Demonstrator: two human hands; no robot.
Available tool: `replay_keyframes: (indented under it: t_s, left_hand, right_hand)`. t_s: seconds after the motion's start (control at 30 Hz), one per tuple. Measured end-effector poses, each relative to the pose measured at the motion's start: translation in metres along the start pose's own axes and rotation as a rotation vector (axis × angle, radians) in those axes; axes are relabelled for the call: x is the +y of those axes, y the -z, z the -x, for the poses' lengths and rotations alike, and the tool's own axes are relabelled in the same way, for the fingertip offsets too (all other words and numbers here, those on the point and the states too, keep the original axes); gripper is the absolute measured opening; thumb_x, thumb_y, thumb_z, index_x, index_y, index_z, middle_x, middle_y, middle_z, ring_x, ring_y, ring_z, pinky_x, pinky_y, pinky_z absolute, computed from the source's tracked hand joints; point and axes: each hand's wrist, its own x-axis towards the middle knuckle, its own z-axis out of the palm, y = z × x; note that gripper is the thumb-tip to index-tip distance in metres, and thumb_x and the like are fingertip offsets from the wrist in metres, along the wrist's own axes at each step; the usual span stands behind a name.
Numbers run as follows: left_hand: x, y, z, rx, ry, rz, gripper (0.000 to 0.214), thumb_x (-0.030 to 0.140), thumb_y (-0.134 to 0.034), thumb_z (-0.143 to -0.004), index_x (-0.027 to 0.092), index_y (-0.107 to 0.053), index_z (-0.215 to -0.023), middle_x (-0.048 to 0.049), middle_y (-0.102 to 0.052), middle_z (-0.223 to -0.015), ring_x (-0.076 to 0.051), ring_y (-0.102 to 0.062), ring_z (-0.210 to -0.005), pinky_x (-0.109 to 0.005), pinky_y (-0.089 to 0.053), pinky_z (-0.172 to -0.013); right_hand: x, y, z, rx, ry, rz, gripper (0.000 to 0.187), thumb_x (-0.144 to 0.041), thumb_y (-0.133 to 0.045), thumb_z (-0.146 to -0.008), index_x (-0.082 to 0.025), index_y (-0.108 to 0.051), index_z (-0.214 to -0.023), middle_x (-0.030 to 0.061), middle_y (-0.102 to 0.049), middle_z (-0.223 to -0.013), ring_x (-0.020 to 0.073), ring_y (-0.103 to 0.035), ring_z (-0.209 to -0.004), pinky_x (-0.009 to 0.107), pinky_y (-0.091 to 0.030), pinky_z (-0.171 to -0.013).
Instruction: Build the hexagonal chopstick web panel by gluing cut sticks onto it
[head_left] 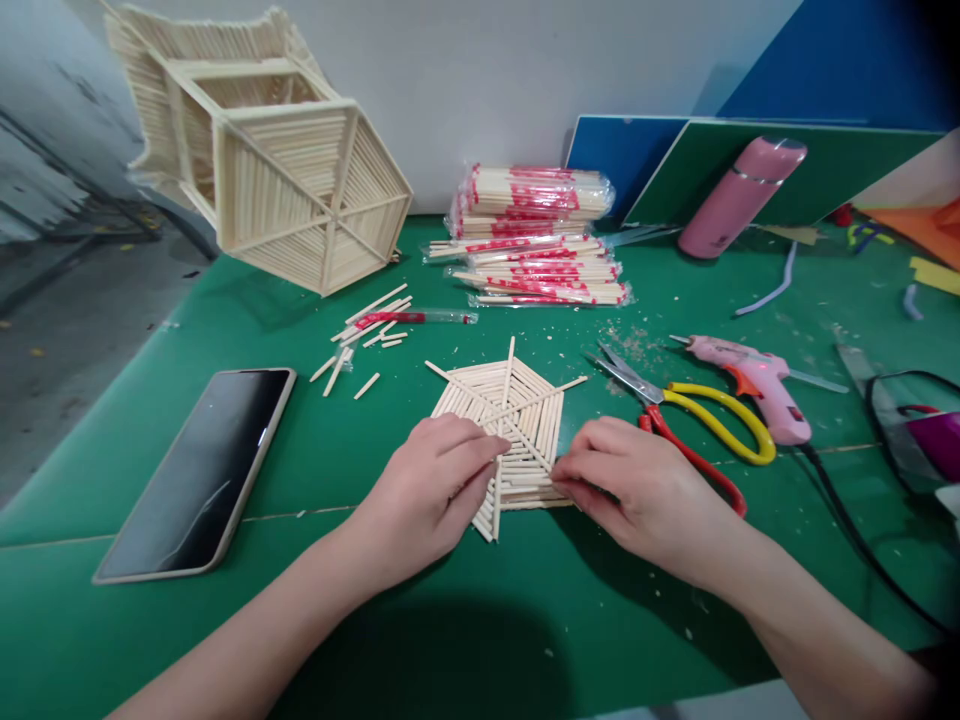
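A flat hexagonal panel of wooden sticks (517, 410) lies on the green table (375, 600) in front of me. My left hand (431, 485) rests on its near left part, fingers pressed down on the sticks. My right hand (634, 490) pinches a stick at the panel's near right edge. Neither hand lifts the panel off the table.
A large stick-built lantern frame (262, 150) stands at the back left. Packs of wrapped chopsticks (532, 240) lie behind the panel, loose cut sticks (367, 335) to its left. A phone (199, 465) lies left; scissors (690, 420), a pink glue gun (750, 380) and a pink bottle (739, 195) lie right.
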Motion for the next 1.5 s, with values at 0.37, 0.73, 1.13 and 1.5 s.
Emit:
replay_keyframes:
  t_s: [0.37,0.73,1.13,1.5]
  left_hand:
    - [-0.010,-0.004,0.003,-0.050,-0.002,0.126,0.015,0.013,-0.048,-0.081,0.015,-0.063,-0.086,-0.0048,-0.064,-0.079,-0.015,-0.054,-0.078,-0.031,-0.042,-0.072]
    - [-0.007,-0.003,0.007,-0.114,-0.007,0.119,0.020,0.010,-0.047,-0.078,0.019,-0.063,-0.086,-0.0036,-0.058,-0.082,-0.016,-0.053,-0.083,-0.032,-0.037,-0.076]
    - [-0.003,-0.004,0.008,-0.197,0.021,0.076,0.023,0.010,-0.048,-0.076,0.024,-0.065,-0.085,-0.0021,-0.052,-0.082,-0.016,-0.047,-0.081,-0.034,-0.032,-0.076]
    - [0.003,-0.016,0.008,-0.098,0.023,-0.029,0.018,0.021,-0.049,-0.080,0.025,-0.066,-0.077,-0.0012,-0.051,-0.071,-0.015,-0.043,-0.073,-0.035,-0.028,-0.070]
  right_hand:
    - [-0.005,-0.010,-0.001,-0.092,0.017,-0.012,0.014,-0.018,-0.047,-0.084,-0.020,-0.061,-0.084,0.0013,-0.056,-0.077,0.0137,-0.047,-0.073,0.025,-0.036,-0.062]
    - [-0.006,-0.012,0.000,-0.091,0.011,-0.028,0.015,-0.018,-0.048,-0.084,-0.020,-0.062,-0.083,0.0014,-0.055,-0.075,0.0137,-0.046,-0.071,0.025,-0.035,-0.060]
    - [-0.004,-0.015,0.003,-0.078,0.026,-0.037,0.015,-0.017,-0.048,-0.083,-0.021,-0.063,-0.084,0.0011,-0.054,-0.074,0.0133,-0.045,-0.069,0.025,-0.033,-0.059]
    - [-0.003,-0.012,0.006,-0.025,-0.001,-0.128,0.015,-0.021,-0.048,-0.084,-0.022,-0.063,-0.085,0.0008,-0.055,-0.074,0.0126,-0.048,-0.070,0.024,-0.036,-0.059]
